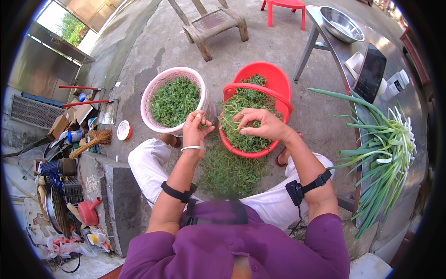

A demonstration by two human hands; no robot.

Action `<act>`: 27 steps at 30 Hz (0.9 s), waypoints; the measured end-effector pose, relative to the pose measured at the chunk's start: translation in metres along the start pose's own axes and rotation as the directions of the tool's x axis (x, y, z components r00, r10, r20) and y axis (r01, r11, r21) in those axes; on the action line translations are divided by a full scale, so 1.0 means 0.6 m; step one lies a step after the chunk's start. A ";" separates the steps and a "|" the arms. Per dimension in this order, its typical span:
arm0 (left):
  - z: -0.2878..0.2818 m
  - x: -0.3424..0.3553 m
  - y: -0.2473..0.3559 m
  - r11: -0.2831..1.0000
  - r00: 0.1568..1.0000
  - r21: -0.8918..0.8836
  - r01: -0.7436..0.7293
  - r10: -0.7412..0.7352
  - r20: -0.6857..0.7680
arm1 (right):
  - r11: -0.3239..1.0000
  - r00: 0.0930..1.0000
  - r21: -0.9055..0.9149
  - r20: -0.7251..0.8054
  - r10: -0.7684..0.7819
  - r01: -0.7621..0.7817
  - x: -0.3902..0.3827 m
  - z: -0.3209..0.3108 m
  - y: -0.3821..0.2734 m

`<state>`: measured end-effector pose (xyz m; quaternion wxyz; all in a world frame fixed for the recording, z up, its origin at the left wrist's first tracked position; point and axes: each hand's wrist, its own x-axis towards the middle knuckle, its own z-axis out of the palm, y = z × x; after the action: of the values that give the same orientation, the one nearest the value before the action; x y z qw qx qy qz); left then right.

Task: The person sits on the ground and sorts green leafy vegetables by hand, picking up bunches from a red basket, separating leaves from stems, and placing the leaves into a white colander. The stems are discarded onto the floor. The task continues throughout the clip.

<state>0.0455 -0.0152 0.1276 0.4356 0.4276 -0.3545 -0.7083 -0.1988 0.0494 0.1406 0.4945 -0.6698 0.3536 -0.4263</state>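
Handle crosses greens (scallions at right).

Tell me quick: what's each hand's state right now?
Left hand: fingers curled; whether it holds anything can't be told.
Right hand: fingers curved over the greens; grip can't be told.

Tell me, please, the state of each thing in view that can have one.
Left hand: fingers curled, grip unclear.
Right hand: fingers curled, grip unclear.
Pink basket: uncovered, leafy greens inside.
Red basket: handle raised, stalks inside.
Steel bowl: upright, uncovered.
Green onions: loosely heaped.
Wooden chair: upright.
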 end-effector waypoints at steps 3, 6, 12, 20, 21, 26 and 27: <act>0.007 -0.005 0.025 0.979 0.993 0.196 -0.056 0.034 0.116 | 0.998 0.997 -0.049 0.052 0.050 -0.048 0.001 0.007 0.001; 0.035 -0.016 0.034 0.803 0.931 0.497 -0.328 0.186 0.315 | 0.996 0.994 -0.064 0.078 0.073 -0.068 0.001 0.012 0.001; 0.054 -0.023 0.046 0.201 0.733 0.706 -0.679 0.220 0.643 | 0.994 0.986 -0.059 0.136 0.097 -0.090 -0.001 0.016 0.003; 0.052 -0.026 0.048 0.254 0.714 0.672 -0.696 0.141 0.686 | 0.988 0.973 0.009 0.176 0.152 -0.156 -0.003 0.017 0.009; 0.052 -0.027 0.050 0.267 0.741 0.698 -0.664 0.113 0.661 | 0.987 0.972 0.013 0.180 0.154 -0.159 -0.002 0.017 0.009; 0.052 -0.024 0.045 0.276 0.755 0.703 -0.655 0.250 0.606 | 0.994 0.985 0.017 0.134 0.105 -0.108 0.004 0.012 0.011; 0.048 -0.022 0.043 0.277 0.767 0.716 -0.641 0.278 0.579 | 0.995 0.987 0.031 0.131 0.088 -0.092 0.005 0.011 0.012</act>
<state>0.0305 -0.0086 0.1652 0.2629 0.3348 -0.8492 -0.3126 -0.1918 0.0473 0.1332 0.5474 -0.6704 0.3426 -0.3655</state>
